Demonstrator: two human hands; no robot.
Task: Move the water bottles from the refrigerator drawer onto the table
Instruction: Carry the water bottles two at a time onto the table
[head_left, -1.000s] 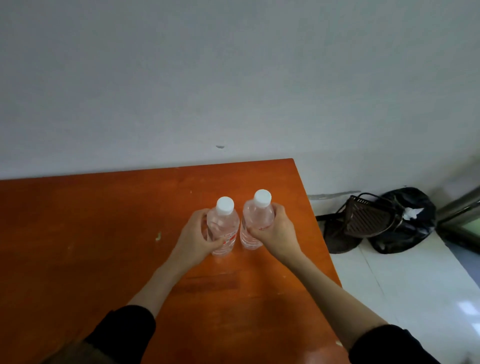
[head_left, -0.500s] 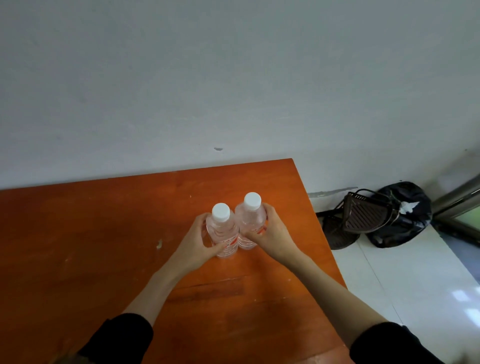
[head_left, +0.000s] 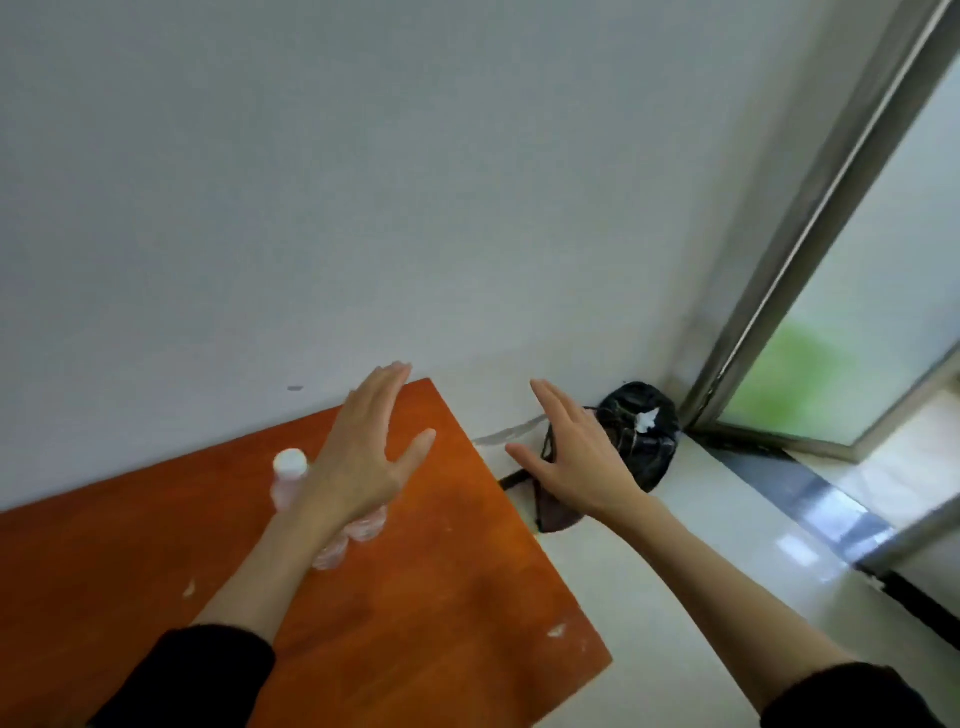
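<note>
Two clear water bottles stand side by side on the orange wooden table (head_left: 431, 587). One bottle (head_left: 287, 480) shows its white cap and neck left of my left wrist. The other bottle (head_left: 368, 526) is mostly hidden behind my left hand, only its base showing. My left hand (head_left: 363, 457) is raised above them, fingers spread, holding nothing. My right hand (head_left: 574, 457) is also open and empty, held out beyond the table's right edge over the floor. The refrigerator drawer is out of view.
A dark bag (head_left: 641, 431) and a dark mesh item (head_left: 556, 512) lie on the pale floor in the corner, right of the table. A metal-framed glass door (head_left: 831, 291) stands at the right. A white wall runs behind the table.
Both hands have let go of the two bottles and lifted away with fingers spread. The view has swung to the right, toward the corner and the door.
</note>
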